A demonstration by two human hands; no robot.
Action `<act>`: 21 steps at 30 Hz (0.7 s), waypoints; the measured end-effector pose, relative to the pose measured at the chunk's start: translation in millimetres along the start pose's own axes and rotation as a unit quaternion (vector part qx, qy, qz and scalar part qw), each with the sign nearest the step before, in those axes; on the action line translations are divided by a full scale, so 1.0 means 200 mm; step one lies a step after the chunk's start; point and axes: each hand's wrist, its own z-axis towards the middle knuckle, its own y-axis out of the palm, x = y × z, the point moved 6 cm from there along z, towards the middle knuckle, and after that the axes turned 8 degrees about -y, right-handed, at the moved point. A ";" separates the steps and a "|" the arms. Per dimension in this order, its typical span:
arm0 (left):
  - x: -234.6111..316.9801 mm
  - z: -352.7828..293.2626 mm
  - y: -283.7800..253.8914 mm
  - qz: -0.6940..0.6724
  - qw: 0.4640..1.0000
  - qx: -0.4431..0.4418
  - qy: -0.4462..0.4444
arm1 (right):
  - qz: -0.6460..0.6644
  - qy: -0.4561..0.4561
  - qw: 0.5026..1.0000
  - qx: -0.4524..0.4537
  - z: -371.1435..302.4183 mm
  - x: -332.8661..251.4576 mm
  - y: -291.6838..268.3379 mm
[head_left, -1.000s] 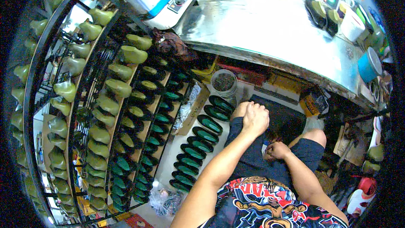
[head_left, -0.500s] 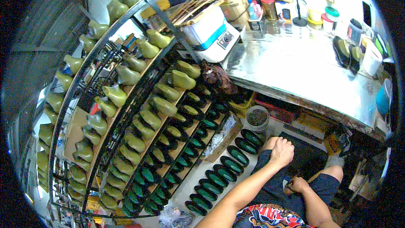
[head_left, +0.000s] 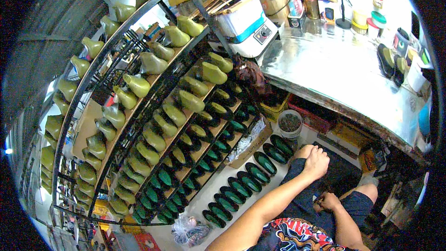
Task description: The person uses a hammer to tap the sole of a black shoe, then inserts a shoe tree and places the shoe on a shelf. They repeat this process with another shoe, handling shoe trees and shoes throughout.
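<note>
My left hand rests at my bent left knee, its fingers curled in. Whatever may be inside that hand is hidden. Lower, over my lap between the thighs, my right hand is closed, with a small pale bit showing by its fingertips; it is too small to name. Dark shoe-shaped pieces with green middles stand in a slanting row on the floor, left of my left forearm. A dark cloth or panel lies between my knees.
On the left, a tiered metal rack carries yellow-green shoe lasts and dark-and-green pieces. Ahead is a metal-topped workbench with jars and a white box-shaped device. A small bucket and a plastic bag sit on the floor.
My view has shifted slightly, so the rack and bench sit a little right and higher in the picture. Both hands stay in nearly the same places, fingers still closed.
</note>
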 end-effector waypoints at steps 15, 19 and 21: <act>-0.01 -0.01 0.00 -0.002 1.000 0.016 0.000 | 0.048 -0.042 0.998 0.015 0.00 -0.02 -0.02; -0.01 -0.01 -0.01 0.017 1.000 0.011 0.001 | 0.063 -0.057 0.996 0.035 -0.03 -0.06 -0.06; -0.01 -0.01 -0.01 0.000 1.000 0.000 -0.001 | 0.033 -0.047 0.998 0.033 -0.05 -0.08 -0.09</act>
